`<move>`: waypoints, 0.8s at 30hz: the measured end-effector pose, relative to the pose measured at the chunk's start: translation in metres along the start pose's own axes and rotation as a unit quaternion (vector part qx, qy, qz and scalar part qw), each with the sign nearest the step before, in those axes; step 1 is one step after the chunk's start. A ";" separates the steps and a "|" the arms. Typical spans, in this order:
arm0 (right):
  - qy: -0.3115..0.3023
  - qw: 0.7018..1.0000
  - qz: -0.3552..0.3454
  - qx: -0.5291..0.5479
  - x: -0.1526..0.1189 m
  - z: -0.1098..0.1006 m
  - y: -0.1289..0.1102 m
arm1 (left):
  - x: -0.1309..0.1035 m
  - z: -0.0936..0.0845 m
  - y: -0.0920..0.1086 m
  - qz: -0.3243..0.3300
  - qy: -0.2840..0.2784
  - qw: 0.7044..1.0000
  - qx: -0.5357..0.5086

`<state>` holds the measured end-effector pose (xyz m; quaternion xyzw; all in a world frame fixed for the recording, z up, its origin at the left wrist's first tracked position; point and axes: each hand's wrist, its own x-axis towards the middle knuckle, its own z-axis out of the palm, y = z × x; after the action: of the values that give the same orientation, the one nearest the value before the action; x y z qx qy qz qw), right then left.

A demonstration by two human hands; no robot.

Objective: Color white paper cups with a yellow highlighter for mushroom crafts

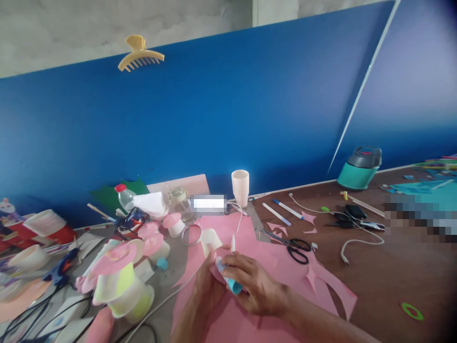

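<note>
My left hand (207, 281) is closed around a small pink paper piece (215, 272), mostly hidden by the fingers. Just beyond its fingertips a white paper cup (210, 242) lies tilted; whether the hand touches it I cannot tell. In my right hand (250, 281) is a glue stick-like white tube with a light-blue end (233, 286), held against the pink piece. A slim white pointed tip (233, 243) rises behind the right fingers. Both hands are above large pink paper sheets (289, 290). Black-handled scissors (298, 250) lie on the paper to the right.
At left stand pink-topped paper cups (123, 281), a glue gun (62, 269) and stacked cups (46, 226). A white cable (167, 297) runs close to my left arm. Behind are a white cup (240, 188) and glass jar (178, 197); markers (285, 209) and a teal container (359, 171) lie rightward.
</note>
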<state>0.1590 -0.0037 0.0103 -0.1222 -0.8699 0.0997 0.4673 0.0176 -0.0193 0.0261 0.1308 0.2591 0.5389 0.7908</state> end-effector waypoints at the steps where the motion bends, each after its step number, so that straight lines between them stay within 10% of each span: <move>1: 0.003 1.000 0.001 -0.009 -0.001 0.001 0.000 | 0.001 -0.001 0.000 0.009 0.007 1.000 0.000; 11: 0.058 0.988 0.127 0.063 0.001 0.003 -0.008 | 0.001 -0.004 -0.010 0.083 0.055 0.994 0.051; 24: 0.031 0.997 0.059 0.047 0.002 0.000 -0.007 | 0.001 -0.015 -0.008 0.059 -0.012 0.997 0.038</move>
<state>0.1570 -0.0095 0.0131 -0.1546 -0.8405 0.1641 0.4927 0.0154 -0.0228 0.0096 0.1825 0.2618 0.5723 0.7554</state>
